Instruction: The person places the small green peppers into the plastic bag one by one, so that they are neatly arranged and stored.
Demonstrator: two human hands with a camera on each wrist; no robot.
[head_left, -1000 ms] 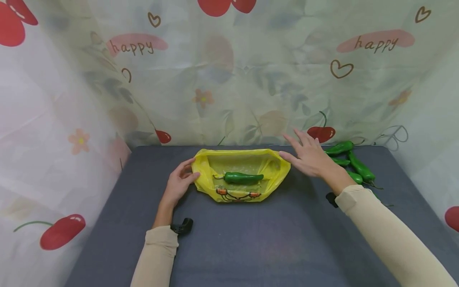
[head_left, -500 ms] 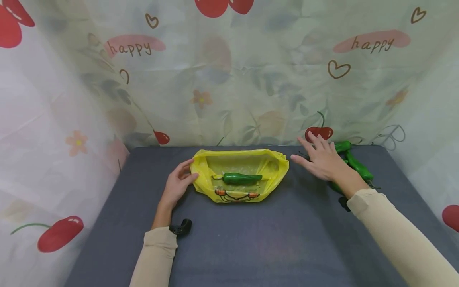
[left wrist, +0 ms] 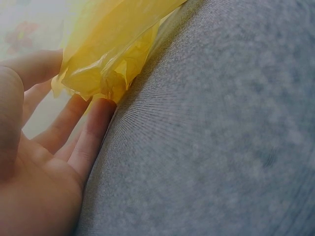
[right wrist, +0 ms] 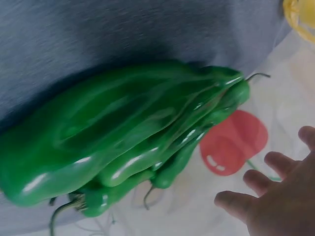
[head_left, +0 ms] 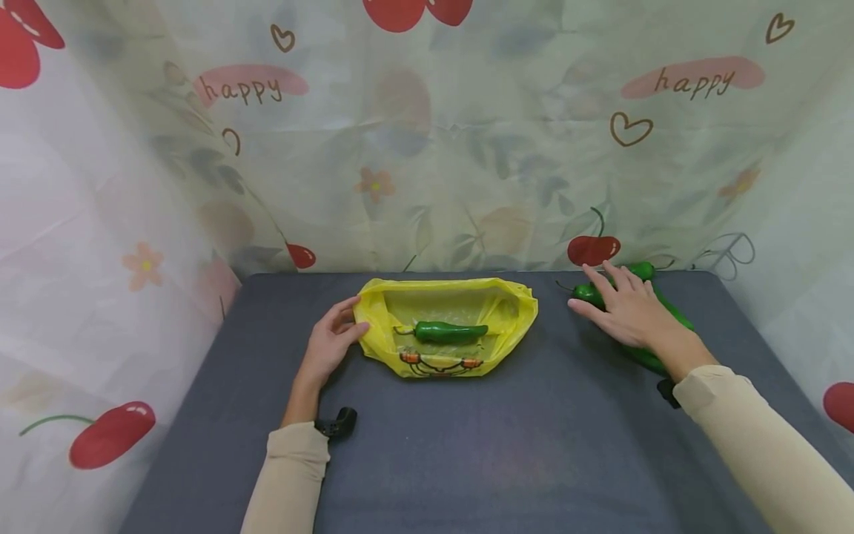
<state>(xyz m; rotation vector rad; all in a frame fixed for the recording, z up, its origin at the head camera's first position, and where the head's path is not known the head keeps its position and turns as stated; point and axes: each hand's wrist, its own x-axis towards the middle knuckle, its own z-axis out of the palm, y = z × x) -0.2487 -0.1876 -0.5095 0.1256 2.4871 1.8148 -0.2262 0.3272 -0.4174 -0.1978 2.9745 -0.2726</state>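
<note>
A yellow plastic bag (head_left: 380,341) lies on the table with its mouth spread wide. One green pepper (head_left: 451,333) lies inside it, its stem to the left. At the bag's left side, my left hand (head_left: 328,343) holds the edge with thumb and fingertips; the left wrist view shows the fingertips against the crumpled plastic. Over a pile of green peppers (right wrist: 123,123) on the right, my right hand (head_left: 627,315) hovers, fingers spread and holding nothing. It hides part of the pile in the head view.
A dark grey table (head_left: 427,460) carries everything. Behind it and at both sides hangs a white curtain (head_left: 454,170) printed with cherries, hearts and the word "happy". Black bands (head_left: 339,423) sit at both wrists.
My right hand has moved from beside the bag's right edge rightward to above the pepper pile. The left hand, the bag and the pepper inside have stayed in place.
</note>
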